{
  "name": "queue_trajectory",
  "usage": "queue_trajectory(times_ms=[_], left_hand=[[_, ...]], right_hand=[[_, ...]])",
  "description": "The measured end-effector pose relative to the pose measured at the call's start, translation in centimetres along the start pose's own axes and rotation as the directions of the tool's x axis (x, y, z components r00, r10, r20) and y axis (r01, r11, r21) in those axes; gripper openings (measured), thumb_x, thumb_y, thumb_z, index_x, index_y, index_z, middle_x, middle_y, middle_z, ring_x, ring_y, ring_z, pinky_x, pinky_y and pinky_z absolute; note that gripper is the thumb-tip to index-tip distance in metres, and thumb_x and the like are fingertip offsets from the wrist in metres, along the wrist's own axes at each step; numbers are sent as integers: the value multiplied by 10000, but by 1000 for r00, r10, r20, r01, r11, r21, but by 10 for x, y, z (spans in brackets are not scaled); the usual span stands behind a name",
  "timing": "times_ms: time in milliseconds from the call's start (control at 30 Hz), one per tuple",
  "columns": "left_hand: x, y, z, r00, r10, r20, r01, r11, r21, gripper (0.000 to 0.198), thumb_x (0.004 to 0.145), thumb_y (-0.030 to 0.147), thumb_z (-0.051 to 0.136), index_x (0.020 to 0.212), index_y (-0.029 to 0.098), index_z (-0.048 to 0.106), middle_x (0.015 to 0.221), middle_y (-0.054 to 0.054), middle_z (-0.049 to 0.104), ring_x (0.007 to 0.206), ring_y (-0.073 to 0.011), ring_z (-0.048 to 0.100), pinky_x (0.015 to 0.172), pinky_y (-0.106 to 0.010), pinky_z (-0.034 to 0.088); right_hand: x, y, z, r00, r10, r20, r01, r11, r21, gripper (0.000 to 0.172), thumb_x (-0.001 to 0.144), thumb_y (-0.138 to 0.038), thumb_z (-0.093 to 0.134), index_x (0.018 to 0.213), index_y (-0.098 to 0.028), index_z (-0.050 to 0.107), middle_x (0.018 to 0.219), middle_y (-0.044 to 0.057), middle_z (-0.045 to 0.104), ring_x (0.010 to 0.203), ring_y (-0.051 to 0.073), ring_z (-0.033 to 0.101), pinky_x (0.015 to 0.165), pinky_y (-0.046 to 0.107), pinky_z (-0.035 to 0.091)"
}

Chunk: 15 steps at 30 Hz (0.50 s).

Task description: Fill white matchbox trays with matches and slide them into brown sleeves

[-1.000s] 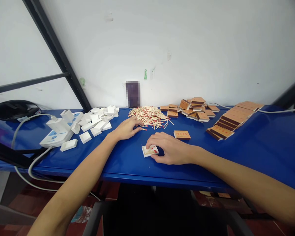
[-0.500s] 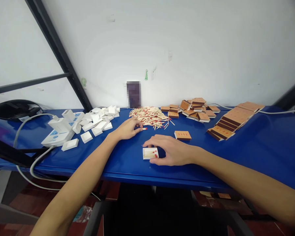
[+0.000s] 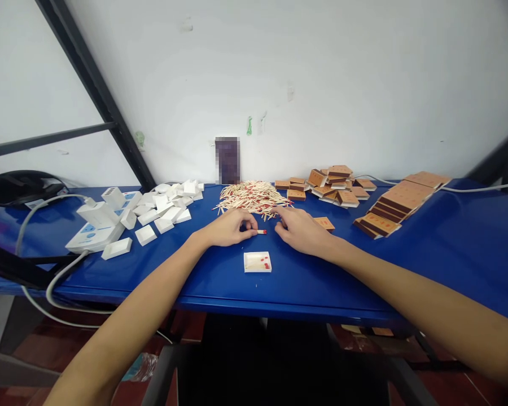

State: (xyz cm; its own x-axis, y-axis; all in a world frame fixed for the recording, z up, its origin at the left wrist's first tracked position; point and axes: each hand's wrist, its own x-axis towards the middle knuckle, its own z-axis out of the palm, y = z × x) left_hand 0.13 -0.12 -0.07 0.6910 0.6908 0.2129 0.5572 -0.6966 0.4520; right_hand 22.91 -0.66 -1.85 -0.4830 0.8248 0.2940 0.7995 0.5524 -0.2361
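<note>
A small white matchbox tray [image 3: 257, 261] with a few red-tipped matches in it lies on the blue table [image 3: 449, 254] in front of me. Behind it is a heap of loose matches [image 3: 252, 197]. My left hand [image 3: 228, 227] rests near the front of the heap, fingers pinched on matches whose red tips stick out to the right. My right hand [image 3: 300, 228] lies just right of it, fingers curled down by the heap's front edge; what it holds is hidden. It partly covers a brown matchbox sleeve [image 3: 325, 224].
Several white empty trays [image 3: 165, 210] lie at the left beside a white power strip [image 3: 95, 232] with a grey cable [image 3: 55, 282]. Brown sleeves are piled at the back [image 3: 334, 186] and stacked flat at the right [image 3: 400, 204]. A black metal frame [image 3: 93, 90] leans on the wall.
My right hand let go of the white tray and moved up to the match heap. My left hand slid slightly right with its matches. The tray stays where it was put down.
</note>
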Motion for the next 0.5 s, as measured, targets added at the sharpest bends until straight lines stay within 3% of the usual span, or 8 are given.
queue_trajectory(times_ms=[133,267,500], left_hand=[[2,10,6,999,32,3,-32,998,-59,132,841,264,641,884,165,718,822,-35,689,725,-131,598,662,-256,454],[3,13,8,999,36,-20,-37,996,-81,164,834,318,665,848,165,723,783,-26,669,685,-121,568,644,-250,435],[6,-4,10,992,-44,-119,37,997,-63,222,899,316,537,824,162,677,665,13,606,583,-106,473,602,-248,383]], right_hand=[[5,13,2,1000,-10,6,10,999,-35,402,890,-127,457,1277,-118,567,1123,155,668,1029,274,619,852,347,452],[8,20,4,999,-41,-14,40,998,-44,366,912,-129,429,1240,-121,591,1153,157,618,1027,270,610,876,368,463],[9,23,7,998,-43,-48,40,998,-56,309,963,-221,428,1192,-124,611,1124,147,547,961,250,610,853,376,488]])
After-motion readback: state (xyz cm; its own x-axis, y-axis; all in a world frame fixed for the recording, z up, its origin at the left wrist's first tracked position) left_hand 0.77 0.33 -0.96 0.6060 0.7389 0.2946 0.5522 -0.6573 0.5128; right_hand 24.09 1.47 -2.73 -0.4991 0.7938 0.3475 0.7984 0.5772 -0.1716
